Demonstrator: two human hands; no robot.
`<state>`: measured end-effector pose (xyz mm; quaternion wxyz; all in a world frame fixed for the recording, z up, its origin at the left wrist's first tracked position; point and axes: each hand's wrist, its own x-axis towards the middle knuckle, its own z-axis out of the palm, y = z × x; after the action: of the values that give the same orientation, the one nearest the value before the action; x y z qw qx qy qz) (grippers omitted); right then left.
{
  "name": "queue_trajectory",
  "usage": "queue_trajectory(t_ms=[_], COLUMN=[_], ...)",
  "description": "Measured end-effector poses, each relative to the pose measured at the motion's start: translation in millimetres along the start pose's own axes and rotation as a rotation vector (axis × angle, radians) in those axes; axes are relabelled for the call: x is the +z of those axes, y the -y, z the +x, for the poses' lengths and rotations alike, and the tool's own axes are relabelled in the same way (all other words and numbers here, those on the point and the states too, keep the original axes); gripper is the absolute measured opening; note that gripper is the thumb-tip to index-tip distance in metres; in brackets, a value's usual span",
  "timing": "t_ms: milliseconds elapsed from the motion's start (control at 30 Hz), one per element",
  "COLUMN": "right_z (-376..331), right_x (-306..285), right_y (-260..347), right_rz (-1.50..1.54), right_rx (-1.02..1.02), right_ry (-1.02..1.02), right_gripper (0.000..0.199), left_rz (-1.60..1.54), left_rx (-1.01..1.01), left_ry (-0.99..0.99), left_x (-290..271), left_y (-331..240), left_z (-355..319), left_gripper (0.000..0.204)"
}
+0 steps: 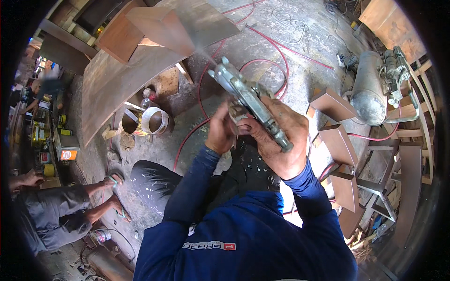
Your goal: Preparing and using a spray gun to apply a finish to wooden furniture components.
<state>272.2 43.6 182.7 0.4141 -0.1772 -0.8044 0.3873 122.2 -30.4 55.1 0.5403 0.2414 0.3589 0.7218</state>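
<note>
A metal spray gun is held up in front of me, its nozzle toward the upper left. My right hand wraps round its handle. Under the gun, my left hand grips its lower part, which looks like a paint-stained cup mostly hidden by the gun and fingers. Fine mist leaves the nozzle toward a brown box-shaped wooden piece. That piece stands on a wide brown board, beside another wooden panel.
Paint containers stand on the floor below the board. A red hose loops across the floor. At right are a compressor tank and several brown wooden pieces. Another person's legs are at lower left, near shelved cans.
</note>
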Motion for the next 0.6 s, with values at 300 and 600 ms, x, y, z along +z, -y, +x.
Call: queue_trajectory(t_ms=[300,600], right_z=[-9,-5], right_x=[2,-27], right_y=[-33,-24], right_rz=[-0.017,0.001], right_rx=[-0.01,-0.031], right_ry=[0.034,0.067], right_gripper=[0.042,0.049], left_rz=[-0.226,-0.093], left_rx=[-0.128,-0.099], left_ry=[-0.147,-0.141], left_x=[-9,24], left_y=[47,30], left_z=[7,5], left_gripper=[0.054,0.055])
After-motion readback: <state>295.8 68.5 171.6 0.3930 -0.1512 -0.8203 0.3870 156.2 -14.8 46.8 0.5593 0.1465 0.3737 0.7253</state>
